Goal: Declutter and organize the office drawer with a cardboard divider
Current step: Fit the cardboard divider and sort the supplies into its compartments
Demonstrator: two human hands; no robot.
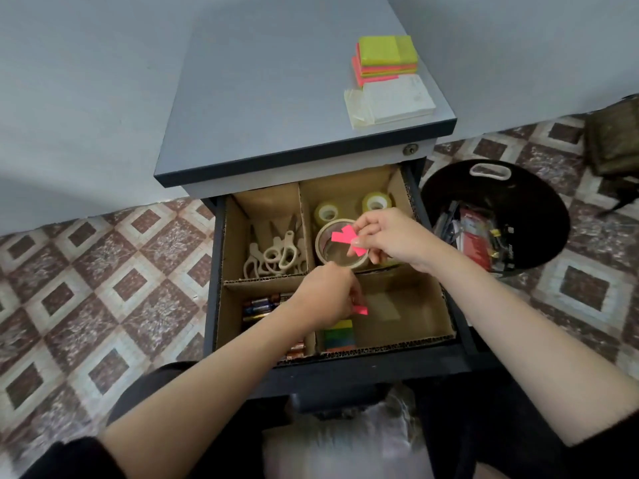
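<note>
Two crossed pink slips [343,238] are pinched between the thumb and fingertips of the right hand [390,240], which hovers over the big tape roll [323,236] in the far-right compartment of the cardboard divider [269,280]. The left hand [325,299] is lower, over the near-right compartment, with its fingers curled. A single pink slip [360,310] shows at its fingertips, so it seems to be pinching that one, though the back of the hand hides the contact.

These slips look like thin paper flags. I judge them almost weightless, limp and easy to crease or tear, and possibly tacky along one edge, so they may cling to each other or to skin. A light fingertip pinch near one end should do. Squeezing harder would only crumple them.

They most likely belong beside the striped pad [339,335] at the near end of that compartment, laid flat. Scissors [276,257] fill the far-left compartment and batteries [259,305] the near-left one. More note pads [385,58] lie on the bench above the drawer [345,368].
</note>
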